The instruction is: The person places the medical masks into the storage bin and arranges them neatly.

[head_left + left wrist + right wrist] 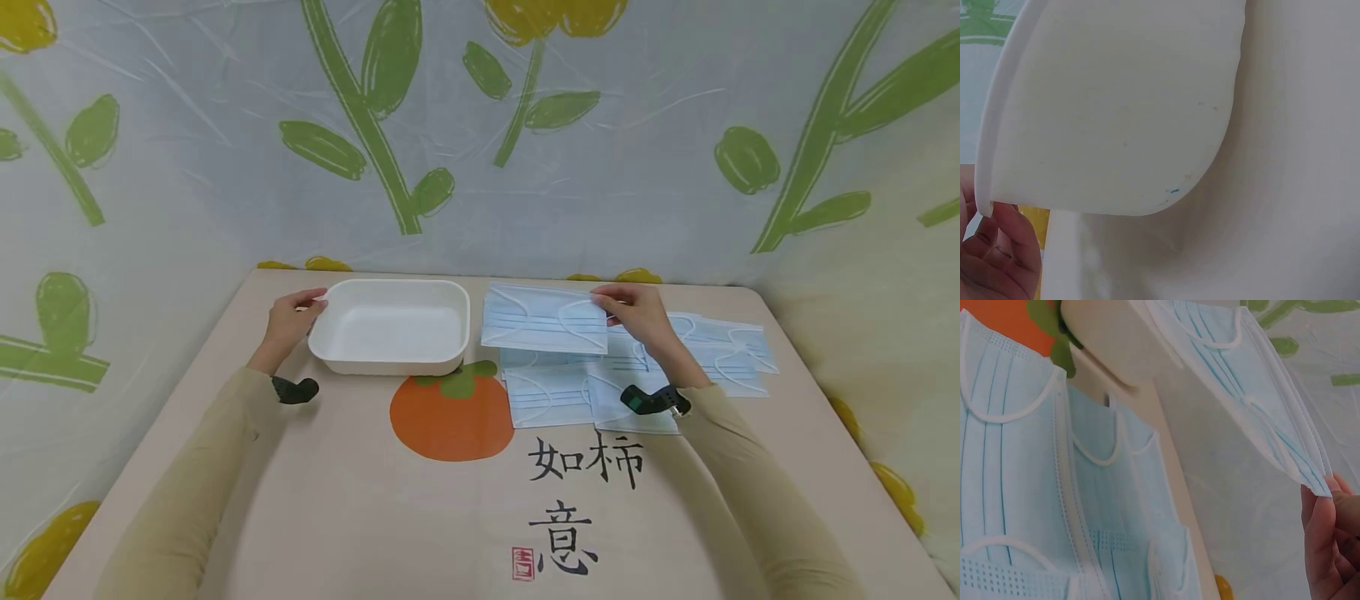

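Observation:
A light blue face mask (546, 321) with white ear loops is pinched at its right edge by my right hand (636, 315). The right wrist view shows this mask (1241, 381) raised over the others, thumb and fingers on its corner. Below and to the right, several more face masks (551, 396) lie overlapping on the table. To their left is a white plastic basin (390, 325) with nothing in it. My left hand (288, 327) grips the basin's left rim, with fingers curled around the edge in the left wrist view.
The pale table (337, 500) bears a printed orange persimmon (452, 421) and black characters (566, 500). A floral curtain (480, 200) rises behind the table's far edge and continues along both sides. A dark band (652, 400) circles the right wrist.

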Available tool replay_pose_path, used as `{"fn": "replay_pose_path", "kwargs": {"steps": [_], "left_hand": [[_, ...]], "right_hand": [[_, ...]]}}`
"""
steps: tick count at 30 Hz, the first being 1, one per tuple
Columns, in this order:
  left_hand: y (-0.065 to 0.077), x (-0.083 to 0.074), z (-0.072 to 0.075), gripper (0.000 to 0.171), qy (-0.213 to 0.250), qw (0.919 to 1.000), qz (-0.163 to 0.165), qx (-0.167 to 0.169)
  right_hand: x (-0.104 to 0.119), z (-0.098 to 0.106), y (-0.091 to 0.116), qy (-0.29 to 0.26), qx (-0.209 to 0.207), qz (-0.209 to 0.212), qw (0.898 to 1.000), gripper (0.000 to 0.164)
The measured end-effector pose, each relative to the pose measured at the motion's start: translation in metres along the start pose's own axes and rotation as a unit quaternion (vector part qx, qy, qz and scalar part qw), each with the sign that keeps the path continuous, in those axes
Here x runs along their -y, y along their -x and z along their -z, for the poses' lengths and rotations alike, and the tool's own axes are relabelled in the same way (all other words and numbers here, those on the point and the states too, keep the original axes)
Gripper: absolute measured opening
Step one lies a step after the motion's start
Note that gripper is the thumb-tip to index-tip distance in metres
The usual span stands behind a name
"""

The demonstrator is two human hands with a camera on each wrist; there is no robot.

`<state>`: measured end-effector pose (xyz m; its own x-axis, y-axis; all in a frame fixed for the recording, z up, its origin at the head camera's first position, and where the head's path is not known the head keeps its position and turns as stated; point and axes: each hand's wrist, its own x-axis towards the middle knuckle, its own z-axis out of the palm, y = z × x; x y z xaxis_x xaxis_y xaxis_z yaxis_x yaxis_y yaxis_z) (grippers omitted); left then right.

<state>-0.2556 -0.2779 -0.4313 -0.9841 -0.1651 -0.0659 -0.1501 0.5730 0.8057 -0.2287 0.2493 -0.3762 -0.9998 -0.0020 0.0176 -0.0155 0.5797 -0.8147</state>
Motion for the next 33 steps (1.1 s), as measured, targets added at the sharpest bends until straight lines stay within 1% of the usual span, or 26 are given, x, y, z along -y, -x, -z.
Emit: {"fn": "replay_pose_path", "kwargs": {"steps": [5, 10, 16, 22, 27, 30, 33], "left_hand": [[0.001, -0.003, -0.002, 0.043, 0.005, 1.0000, 0.004, 0.002], [0.002, -0.005, -0.003, 0.043, 0.005, 0.9998, 0.016, 0.005], [0.001, -0.007, -0.004, 0.042, 0.012, 0.9997, 0.023, 0.002], [0.001, -0.008, -0.005, 0.042, 0.017, 0.9997, 0.019, -0.006], [0.002, -0.003, -0.005, 0.043, 0.014, 0.9997, 0.021, -0.001], [0.002, 0.000, -0.003, 0.043, 0.009, 0.9998, 0.015, -0.002], [0.002, -0.001, -0.001, 0.043, 0.008, 0.9998, 0.014, -0.007]], "right_hand": [[0.003, -0.009, -0.005, -0.011, 0.002, -0.003, 1.000, 0.035], [0.010, -0.018, -0.008, -0.019, 0.012, -0.006, 1.000, 0.036], [0.018, -0.025, -0.012, -0.032, 0.018, -0.014, 0.999, 0.036], [0.026, -0.036, -0.016, -0.039, 0.024, -0.010, 0.999, 0.036], [0.033, -0.044, -0.019, -0.046, 0.035, -0.005, 0.998, 0.034], [0.039, -0.048, -0.022, -0.055, 0.040, -0.005, 0.998, 0.033], [0.046, -0.054, -0.025, -0.063, 0.044, 0.001, 0.997, 0.033]]}}
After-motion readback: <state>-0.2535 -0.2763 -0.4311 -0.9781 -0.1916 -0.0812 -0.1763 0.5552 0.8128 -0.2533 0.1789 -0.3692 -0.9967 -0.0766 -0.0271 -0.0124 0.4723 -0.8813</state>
